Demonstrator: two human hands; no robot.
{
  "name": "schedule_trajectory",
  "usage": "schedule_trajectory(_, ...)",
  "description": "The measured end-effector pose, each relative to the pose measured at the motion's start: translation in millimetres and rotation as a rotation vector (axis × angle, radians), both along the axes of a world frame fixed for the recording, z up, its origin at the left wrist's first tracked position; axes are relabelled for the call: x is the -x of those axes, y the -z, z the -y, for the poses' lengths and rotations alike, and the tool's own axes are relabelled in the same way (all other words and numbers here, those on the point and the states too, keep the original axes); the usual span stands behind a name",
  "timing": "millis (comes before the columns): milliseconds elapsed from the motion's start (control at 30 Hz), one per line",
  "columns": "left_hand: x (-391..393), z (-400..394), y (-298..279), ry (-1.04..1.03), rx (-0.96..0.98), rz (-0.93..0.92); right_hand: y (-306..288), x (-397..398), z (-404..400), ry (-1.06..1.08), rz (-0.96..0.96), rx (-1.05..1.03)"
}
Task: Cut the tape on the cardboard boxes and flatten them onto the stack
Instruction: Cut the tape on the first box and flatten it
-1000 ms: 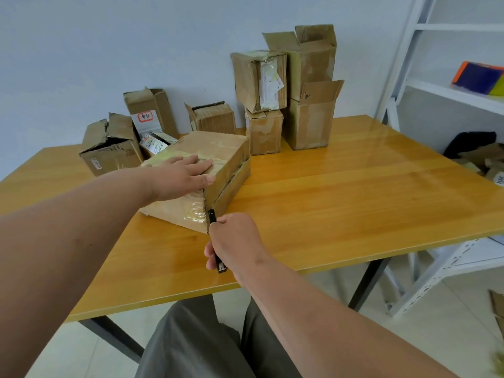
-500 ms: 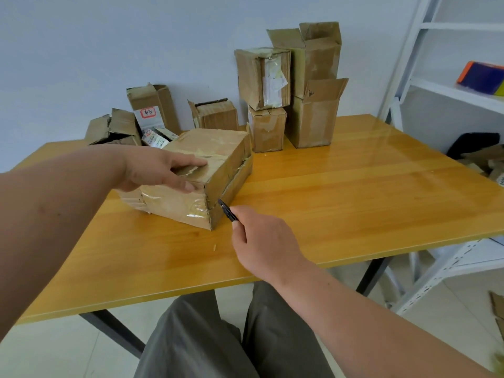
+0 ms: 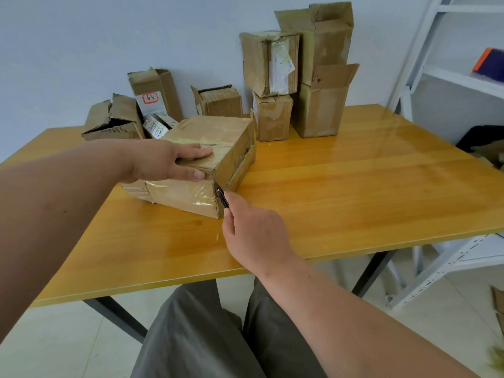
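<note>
A flat, taped cardboard box (image 3: 191, 196) lies on the yellow wooden table (image 3: 354, 192), its near corner turned toward me. My left hand (image 3: 166, 162) lies flat on the box's top near that edge, thumb hanging over the front face. My right hand (image 3: 253, 236) holds a small black cutter (image 3: 221, 197) whose tip touches the box's near corner, at the taped seam. A slit runs along the box's right side.
Several other cardboard boxes stand at the back: open ones at the left (image 3: 114, 121), a small one (image 3: 221, 102) behind the taped box, and a stack (image 3: 300, 72) at the centre right. A white metal shelf (image 3: 463, 77) stands right of the table.
The box has been turned so that another face fronts me. My left hand shifted on its top. My right hand lifted from the table edge and brought the cutter up to the corner.
</note>
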State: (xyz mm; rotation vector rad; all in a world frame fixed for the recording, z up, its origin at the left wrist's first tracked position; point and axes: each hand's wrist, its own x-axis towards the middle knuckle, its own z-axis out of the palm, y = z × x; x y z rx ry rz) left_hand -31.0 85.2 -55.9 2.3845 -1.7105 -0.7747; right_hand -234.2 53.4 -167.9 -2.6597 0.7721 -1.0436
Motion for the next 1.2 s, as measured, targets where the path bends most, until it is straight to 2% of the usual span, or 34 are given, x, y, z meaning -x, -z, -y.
schedule_trajectory(233, 3, 0, -1, -0.005, -0.009, 0.009, 0, -4, -4, 0.023, -0.043, 0.013)
schedule_trajectory(367, 3, 1, -1, -0.001, -0.017, 0.005, -1, -1, -3, -0.032, -0.196, -0.014)
schedule_trajectory(733, 6, 0, -4, -0.016, -0.039, -0.022, -16, 8, 0, -0.069, -0.362, -0.082)
schedule_trajectory(900, 6, -2, -7, -0.016, -0.049, -0.039, -10, 10, 1, -0.083, -0.513, -0.142)
schedule_trajectory(1000, 11, 0, -9, -0.067, -0.020, -0.024, -12, 9, 11, -0.098, -0.493, -0.233)
schedule_trajectory(1133, 29, 11, -2, -0.063, 0.077, 0.210, -22, 24, 28, -0.164, -0.395, -0.387)
schedule_trajectory(1200, 30, 15, 1, -0.052, 0.138, 0.221, -25, 36, 43, -0.127, -0.343, -0.415)
